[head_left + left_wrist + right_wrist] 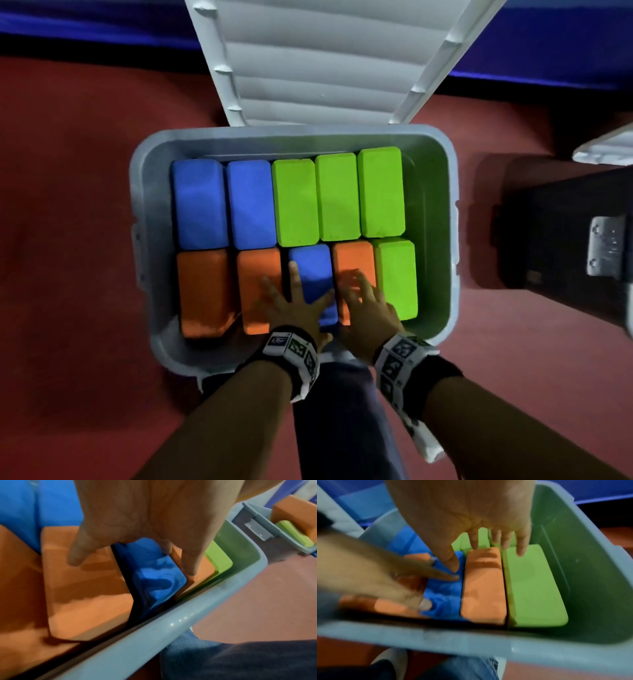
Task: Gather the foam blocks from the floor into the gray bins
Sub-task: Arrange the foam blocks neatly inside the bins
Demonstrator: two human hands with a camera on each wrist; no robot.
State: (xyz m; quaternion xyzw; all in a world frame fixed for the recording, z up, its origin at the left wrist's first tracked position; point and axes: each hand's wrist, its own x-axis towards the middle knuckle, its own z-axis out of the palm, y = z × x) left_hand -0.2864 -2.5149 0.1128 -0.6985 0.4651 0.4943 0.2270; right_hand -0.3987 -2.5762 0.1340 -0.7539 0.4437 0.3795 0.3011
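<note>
Both my hands are flat, fingers spread: left hand pressing the blue block at the gray bin's near edge, right hand on the orange block beside it.

The gray bin is packed wall to wall with foam blocks in two rows, so there is no room for fingers between most of them. A dark slot opens beside the sunken blue block. The raised lid blocks the far edge. A strip along the bin's right wall is free.
</note>
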